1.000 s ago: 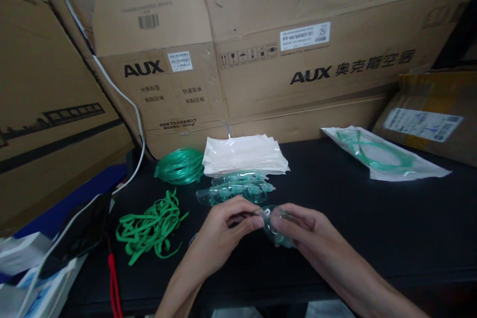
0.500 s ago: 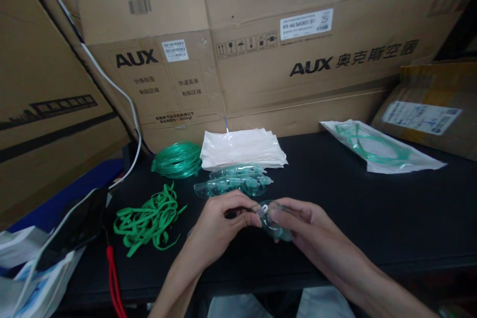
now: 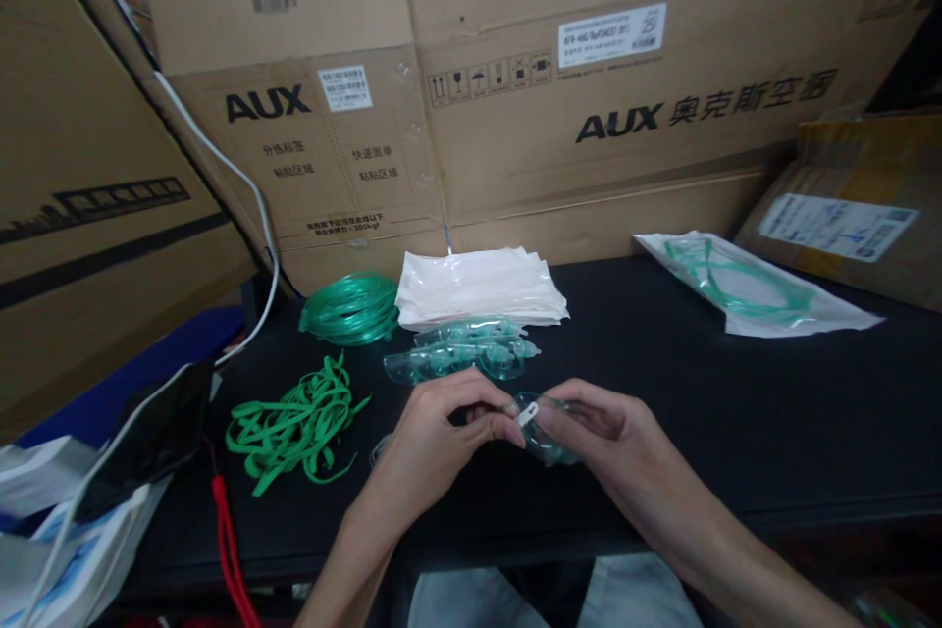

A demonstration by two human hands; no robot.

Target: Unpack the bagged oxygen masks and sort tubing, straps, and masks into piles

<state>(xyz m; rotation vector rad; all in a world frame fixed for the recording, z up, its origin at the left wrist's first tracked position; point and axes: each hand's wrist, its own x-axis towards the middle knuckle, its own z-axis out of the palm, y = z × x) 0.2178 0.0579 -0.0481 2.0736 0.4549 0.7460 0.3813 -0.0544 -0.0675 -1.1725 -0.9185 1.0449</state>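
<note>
Over the near edge of the black table (image 3: 736, 422), both my hands meet on one clear, green-tinted plastic mask (image 3: 549, 432). My left hand (image 3: 442, 437) pinches a small white piece at the mask's left rim with its fingertips. My right hand (image 3: 610, 442) curls round the mask's right side from above, fingers closed on it. Just beyond my hands lie more clear masks (image 3: 460, 353) in a row. A loose bundle of green straps (image 3: 298, 422) lies left of my left hand.
A coil of green tubing (image 3: 351, 307) and a stack of white bags (image 3: 478, 287) sit at the table's back. A packed bag with green tubing (image 3: 743, 294) lies far right. Big cardboard boxes (image 3: 515, 98) wall the back and left. A black phone (image 3: 151, 442), white cable and red cord lie left.
The view has shifted slightly. My hands have stayed together on the mask, with the fingers of my left hand now nipping the small white piece at its rim.
</note>
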